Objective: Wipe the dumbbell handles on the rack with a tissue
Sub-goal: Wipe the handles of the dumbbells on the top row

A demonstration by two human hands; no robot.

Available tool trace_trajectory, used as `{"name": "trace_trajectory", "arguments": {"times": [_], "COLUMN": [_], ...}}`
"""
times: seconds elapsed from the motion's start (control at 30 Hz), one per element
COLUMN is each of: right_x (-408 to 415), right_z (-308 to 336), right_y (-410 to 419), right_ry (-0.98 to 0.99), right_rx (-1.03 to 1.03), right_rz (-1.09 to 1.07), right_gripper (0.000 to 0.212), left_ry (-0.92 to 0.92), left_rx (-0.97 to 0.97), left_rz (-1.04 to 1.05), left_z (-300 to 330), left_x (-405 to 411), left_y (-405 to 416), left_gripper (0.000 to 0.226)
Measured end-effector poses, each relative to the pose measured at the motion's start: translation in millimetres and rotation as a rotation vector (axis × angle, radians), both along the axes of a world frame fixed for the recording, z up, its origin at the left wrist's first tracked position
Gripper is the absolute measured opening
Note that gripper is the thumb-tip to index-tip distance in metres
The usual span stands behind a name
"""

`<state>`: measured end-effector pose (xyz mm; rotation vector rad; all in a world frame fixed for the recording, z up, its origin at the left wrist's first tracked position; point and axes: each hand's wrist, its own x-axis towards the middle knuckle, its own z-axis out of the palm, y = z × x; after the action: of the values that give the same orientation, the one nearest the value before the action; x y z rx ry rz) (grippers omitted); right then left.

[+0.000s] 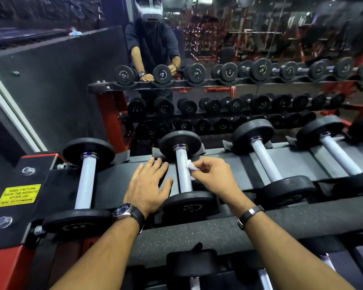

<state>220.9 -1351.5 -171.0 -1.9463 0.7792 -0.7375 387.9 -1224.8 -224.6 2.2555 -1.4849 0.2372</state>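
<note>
Several black dumbbells with knurled silver handles lie across the top shelf of the rack [122, 181]. My right hand [213, 176] pinches a small crumpled white tissue [191, 165] and holds it against the right side of the second dumbbell's handle [183, 170]. My left hand [148, 186] rests flat on the shelf just left of that handle, fingers spread, thumb near the dumbbell's near plate [190, 204]. The leftmost dumbbell handle [86, 181] lies apart to the left. Two more handles [265, 159] [340, 155] lie to the right.
A mirror [218, 38] behind the rack reflects me and the rows of dumbbells. A yellow notice sticker [19, 195] is on the rack's red and black left end. Another dumbbell [194, 266] sits on a lower shelf below my arms.
</note>
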Motion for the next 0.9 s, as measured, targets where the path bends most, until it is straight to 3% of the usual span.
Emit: {"name": "trace_trajectory", "arguments": {"times": [0.43, 0.57, 0.73, 0.9], "right_x": [-18.5, -22.0, 11.3, 25.6], "right_z": [3.9, 3.3, 17.8, 20.3], "right_y": [1.5, -3.3, -9.4, -8.7], "right_ry": [0.177, 0.181, -0.049, -0.019], "right_rx": [0.085, 0.226, 0.161, 0.057], "right_rz": [0.101, 0.206, -0.063, -0.060], "right_gripper": [0.005, 0.011, 0.004, 0.006], "left_ry": [-0.001, -0.002, 0.007, 0.015], "left_rx": [-0.011, -0.015, -0.014, -0.014], "left_rz": [0.004, 0.007, 0.008, 0.006], "left_z": [-0.8, -1.2, -0.3, 0.1], "left_x": [-0.9, -0.1, -0.7, -1.9], "left_y": [0.8, 0.4, 1.2, 1.3], "left_gripper": [0.068, 0.067, 0.063, 0.063]}}
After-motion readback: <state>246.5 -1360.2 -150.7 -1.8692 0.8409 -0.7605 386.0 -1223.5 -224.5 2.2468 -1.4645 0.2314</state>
